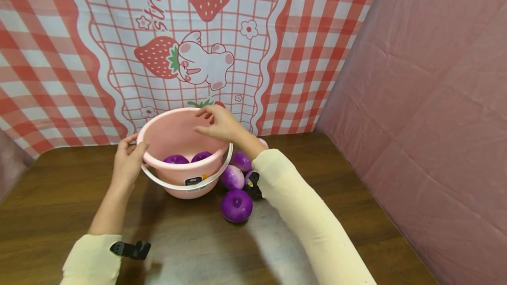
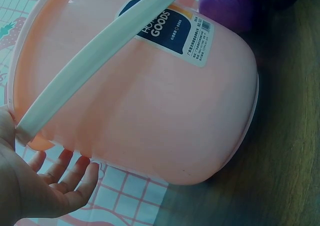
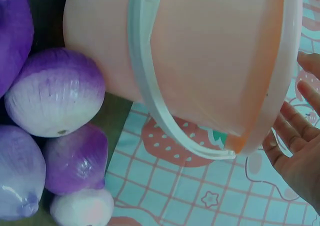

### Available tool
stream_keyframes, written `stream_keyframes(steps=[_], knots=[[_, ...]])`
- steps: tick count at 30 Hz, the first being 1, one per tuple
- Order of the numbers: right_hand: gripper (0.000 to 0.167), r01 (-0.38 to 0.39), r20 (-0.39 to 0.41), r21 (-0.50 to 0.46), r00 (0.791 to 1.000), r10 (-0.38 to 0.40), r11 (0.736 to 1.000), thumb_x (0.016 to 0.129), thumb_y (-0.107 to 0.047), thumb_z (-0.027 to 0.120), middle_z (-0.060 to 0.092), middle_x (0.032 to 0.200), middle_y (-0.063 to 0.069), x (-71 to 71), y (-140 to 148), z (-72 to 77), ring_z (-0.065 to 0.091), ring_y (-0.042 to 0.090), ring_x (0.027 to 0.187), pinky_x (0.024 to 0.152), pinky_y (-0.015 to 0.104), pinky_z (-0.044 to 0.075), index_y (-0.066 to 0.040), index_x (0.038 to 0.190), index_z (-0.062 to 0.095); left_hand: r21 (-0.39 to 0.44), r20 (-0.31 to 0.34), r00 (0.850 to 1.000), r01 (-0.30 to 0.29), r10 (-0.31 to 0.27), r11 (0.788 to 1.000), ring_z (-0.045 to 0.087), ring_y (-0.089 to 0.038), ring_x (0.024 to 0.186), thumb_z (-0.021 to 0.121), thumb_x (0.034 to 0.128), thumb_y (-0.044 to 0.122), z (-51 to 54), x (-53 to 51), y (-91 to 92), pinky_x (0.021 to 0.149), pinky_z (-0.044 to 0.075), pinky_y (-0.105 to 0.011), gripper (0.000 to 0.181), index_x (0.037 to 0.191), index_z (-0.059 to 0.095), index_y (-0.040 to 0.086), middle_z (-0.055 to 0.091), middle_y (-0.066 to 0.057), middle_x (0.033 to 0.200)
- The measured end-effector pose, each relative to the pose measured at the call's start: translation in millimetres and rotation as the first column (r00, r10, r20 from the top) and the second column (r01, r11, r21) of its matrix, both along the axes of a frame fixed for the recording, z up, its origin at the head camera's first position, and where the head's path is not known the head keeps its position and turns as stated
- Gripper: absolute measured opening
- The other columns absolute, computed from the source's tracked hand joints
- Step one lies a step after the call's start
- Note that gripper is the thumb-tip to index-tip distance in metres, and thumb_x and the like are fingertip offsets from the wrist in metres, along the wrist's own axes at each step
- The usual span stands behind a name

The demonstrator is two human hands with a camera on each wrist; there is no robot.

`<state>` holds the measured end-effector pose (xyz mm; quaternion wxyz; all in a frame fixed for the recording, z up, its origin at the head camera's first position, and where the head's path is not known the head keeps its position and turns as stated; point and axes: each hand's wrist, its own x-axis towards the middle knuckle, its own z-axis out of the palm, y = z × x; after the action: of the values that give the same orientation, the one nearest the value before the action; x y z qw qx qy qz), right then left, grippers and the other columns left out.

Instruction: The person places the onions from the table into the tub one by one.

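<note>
A pink bucket [image 1: 170, 133] stands tilted a little toward me on the table, its white handle [image 2: 95, 61] hanging down at the front. My left hand [image 1: 127, 162] grips the left side of the rim near the handle joint, thumb over the edge and the other fingers loose outside. Over the right rim hovers my right hand [image 1: 221, 124], its fingers relaxed and holding nothing. Two purple onions [image 1: 176, 159] show inside the bucket. Several purple-and-white onions [image 3: 56, 93] lie right of it, one deep purple onion [image 1: 236, 206] nearest me. My right sleeve partly hides the group.
The brown wooden table [image 1: 190, 250] extends in front of the bucket and to both sides. A red-checked strawberry cloth [image 1: 253, 56] hangs right behind the bucket. Pink fabric [image 1: 428, 78] borders the table's right side. Black straps [image 1: 130, 250] sit at my wrists.
</note>
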<state>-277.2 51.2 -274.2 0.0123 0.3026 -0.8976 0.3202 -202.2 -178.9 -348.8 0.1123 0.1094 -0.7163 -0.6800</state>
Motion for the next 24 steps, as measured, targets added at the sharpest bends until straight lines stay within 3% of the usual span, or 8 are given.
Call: stream_keyframes(steps=[14,24], knots=[[0.045,0.060,0.016,-0.066,0.998,-0.059,0.996,0.083,-0.027,0.069,0.061,0.115,0.015,-5.1,30.1,1.4,0.058,0.028,0.101,0.084,0.030,0.052,-0.004,0.120,0.057,-0.008,-0.009,1.000,-0.002,0.002,1.000,0.056,0.003,0.070,0.048,0.0914,0.022,-0.2,-1.5,-0.1,0.059,0.055,-0.011,0.055,0.140,0.031,0.005,0.050,0.003,0.098],[0.042,0.098,-0.013,-0.027,0.995,-0.099,0.995,0.083,-0.029,0.069,0.061,0.113,0.012,-9.0,47.0,-2.3,0.058,0.024,0.097,0.082,0.031,0.053,-0.007,0.118,0.059,0.004,-0.008,1.000,0.008,-0.008,1.000,0.056,0.003,0.070,0.048,0.0912,0.022,-0.7,-0.9,-0.8,0.059,0.055,-0.011,0.057,0.142,0.029,0.004,0.050,0.000,0.100]])
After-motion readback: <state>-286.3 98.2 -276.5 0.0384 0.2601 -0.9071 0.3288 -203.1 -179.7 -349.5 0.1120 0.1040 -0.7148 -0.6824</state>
